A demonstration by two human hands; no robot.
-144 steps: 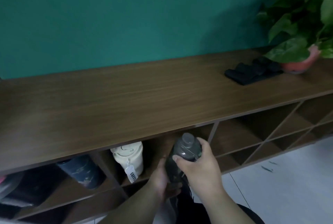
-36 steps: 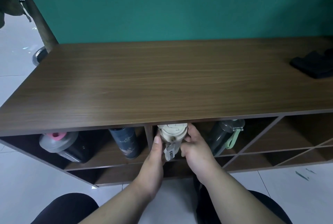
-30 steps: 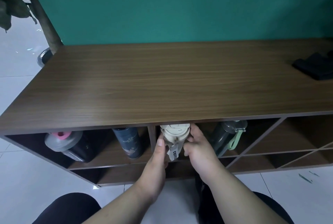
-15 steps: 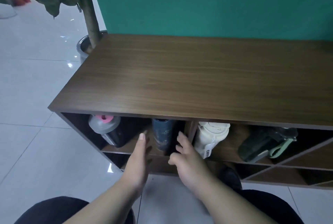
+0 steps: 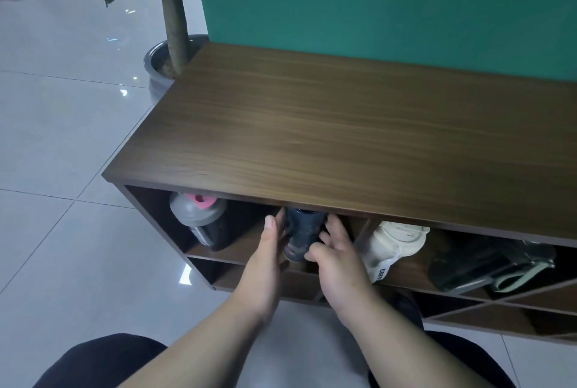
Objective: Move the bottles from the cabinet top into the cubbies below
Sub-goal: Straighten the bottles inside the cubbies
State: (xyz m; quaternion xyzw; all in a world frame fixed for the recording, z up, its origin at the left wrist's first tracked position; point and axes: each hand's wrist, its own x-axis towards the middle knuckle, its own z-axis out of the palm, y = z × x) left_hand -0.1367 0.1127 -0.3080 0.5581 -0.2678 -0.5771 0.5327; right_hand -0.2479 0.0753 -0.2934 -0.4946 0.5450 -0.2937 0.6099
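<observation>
A dark blue patterned bottle [image 5: 301, 233] leans in the top-left cubby of the brown wooden cabinet [image 5: 343, 137]. My left hand [image 5: 265, 259] presses its left side and my right hand [image 5: 335, 258] cups its right side and lower end. To its left in the same cubby leans a black shaker bottle with a grey lid and pink cap [image 5: 199, 220]. A cream bottle with a hanging tag [image 5: 392, 245] lies in the cubby to the right. Further right lies a dark bottle with a pale green loop [image 5: 493, 264]. No bottle stands on the cabinet top.
A potted tree with a grey pot [image 5: 162, 59] stands on the tiled floor at the cabinet's far left corner. A teal wall [image 5: 390, 3] backs the cabinet. Lower cubbies [image 5: 499, 316] with diagonal dividers run along the bottom right. My dark-clad knees show at the bottom edge.
My hands left the cream bottle, moved left to the neighbouring cubby and closed on the dark blue bottle. The view has swung left, bringing the tree into sight.
</observation>
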